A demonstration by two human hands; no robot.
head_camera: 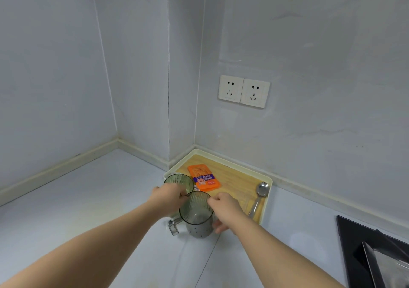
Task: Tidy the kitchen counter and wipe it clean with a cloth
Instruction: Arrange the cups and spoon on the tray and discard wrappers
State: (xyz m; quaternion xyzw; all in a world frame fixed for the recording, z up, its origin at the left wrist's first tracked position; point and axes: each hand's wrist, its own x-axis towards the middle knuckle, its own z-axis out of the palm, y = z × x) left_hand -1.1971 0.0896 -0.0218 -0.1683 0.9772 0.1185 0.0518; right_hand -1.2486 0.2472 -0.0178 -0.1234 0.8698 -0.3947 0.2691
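2 hands busy, lower centre of frame: L hand point(170, 196) gripped rear cup point(179, 182), R hand point(225, 210) curled round front cup point(195, 210), both cups at tray point(239, 177) edge on worktop point(99, 199). Tray held snack pkt point(203, 178) + spoon point(262, 189).

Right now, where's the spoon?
In the head view, the spoon lies along the right edge of the tray, right of the orange packet and just beyond the right hand.
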